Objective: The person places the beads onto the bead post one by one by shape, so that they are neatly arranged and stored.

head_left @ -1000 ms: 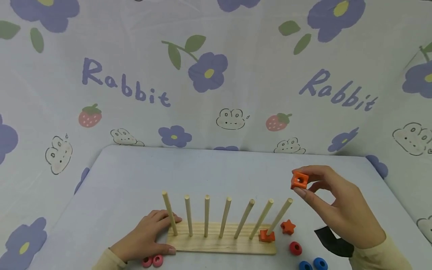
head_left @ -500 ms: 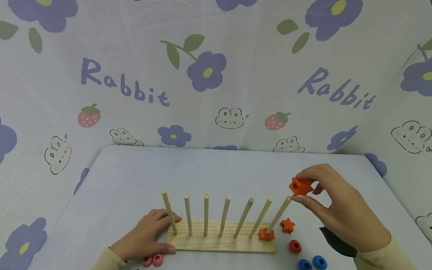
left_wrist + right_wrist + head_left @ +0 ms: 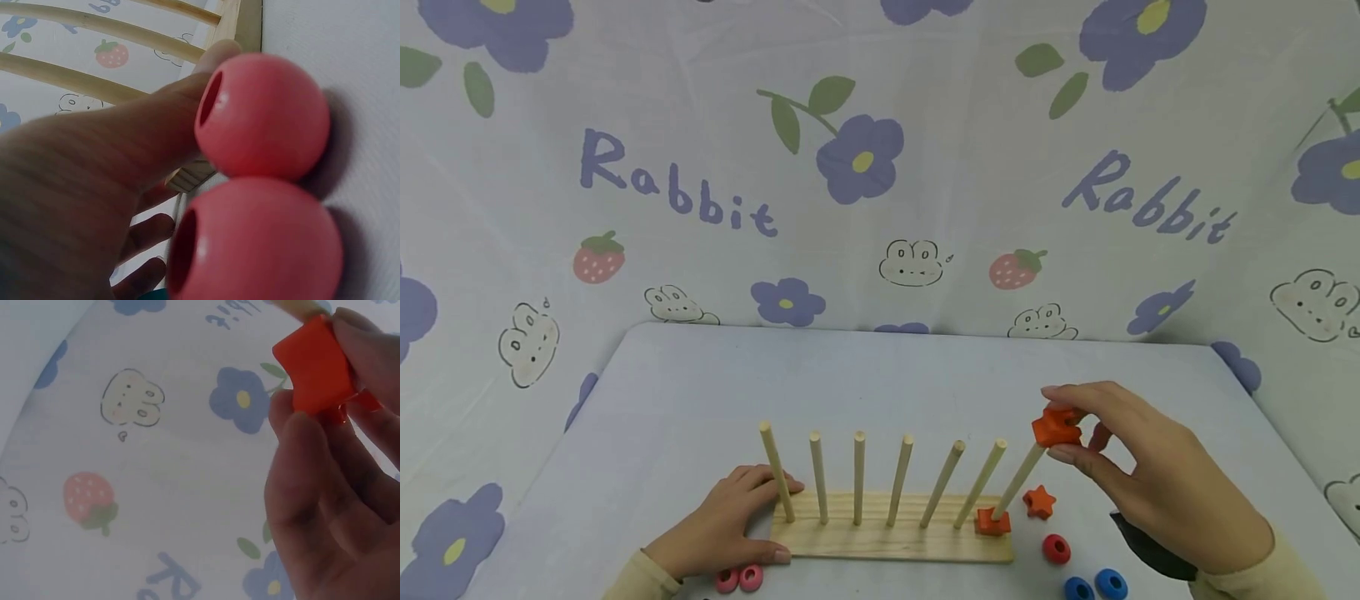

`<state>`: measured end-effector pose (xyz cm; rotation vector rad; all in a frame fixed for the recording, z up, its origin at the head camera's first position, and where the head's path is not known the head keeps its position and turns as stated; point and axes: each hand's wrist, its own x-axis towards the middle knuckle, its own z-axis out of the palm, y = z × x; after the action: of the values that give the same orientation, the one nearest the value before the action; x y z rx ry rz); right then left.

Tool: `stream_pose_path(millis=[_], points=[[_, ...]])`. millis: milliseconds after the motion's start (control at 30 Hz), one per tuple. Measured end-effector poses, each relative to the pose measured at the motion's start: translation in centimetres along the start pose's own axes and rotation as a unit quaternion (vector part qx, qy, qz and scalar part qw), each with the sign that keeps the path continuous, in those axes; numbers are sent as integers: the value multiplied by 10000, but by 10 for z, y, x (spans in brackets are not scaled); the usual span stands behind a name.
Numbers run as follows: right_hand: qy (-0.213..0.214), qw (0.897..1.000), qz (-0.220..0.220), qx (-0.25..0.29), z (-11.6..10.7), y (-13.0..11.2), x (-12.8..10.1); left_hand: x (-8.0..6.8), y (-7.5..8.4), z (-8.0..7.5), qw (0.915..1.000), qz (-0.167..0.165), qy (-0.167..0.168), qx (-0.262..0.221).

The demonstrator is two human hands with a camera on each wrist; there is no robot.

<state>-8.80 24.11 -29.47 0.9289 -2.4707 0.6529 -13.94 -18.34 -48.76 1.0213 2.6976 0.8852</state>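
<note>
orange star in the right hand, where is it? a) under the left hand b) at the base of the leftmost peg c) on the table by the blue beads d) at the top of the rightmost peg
d: the right hand pinches the orange star at the tip of the rightmost peg.

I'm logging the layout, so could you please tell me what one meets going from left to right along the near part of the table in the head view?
Left hand → two pink beads → wooden peg board → orange block on the last peg → orange star → red bead → two blue beads.
</note>
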Motion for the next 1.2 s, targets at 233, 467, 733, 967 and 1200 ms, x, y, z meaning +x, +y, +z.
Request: stream_pose_path(millis=[233, 467, 733, 967, 1200], points=[[-92, 9999, -14, 81, 5, -5, -3, 2, 5, -6, 9996, 74, -233, 127], [-297, 9990, 251, 199, 19, 1, -16, 11, 6, -5, 9984, 114, -483, 281], [-687, 9920, 504, 935, 59, 18, -35, 11, 8, -6, 9983, -3, -537, 228], [-1050, 9836, 728, 1276, 94, 36, -50, 10, 5, -9, 9985, -65, -499, 219], [-1455, 9721, 1119, 1462, 106, 39, -59, 9, 4, -8, 9978, -217, -620, 59]])
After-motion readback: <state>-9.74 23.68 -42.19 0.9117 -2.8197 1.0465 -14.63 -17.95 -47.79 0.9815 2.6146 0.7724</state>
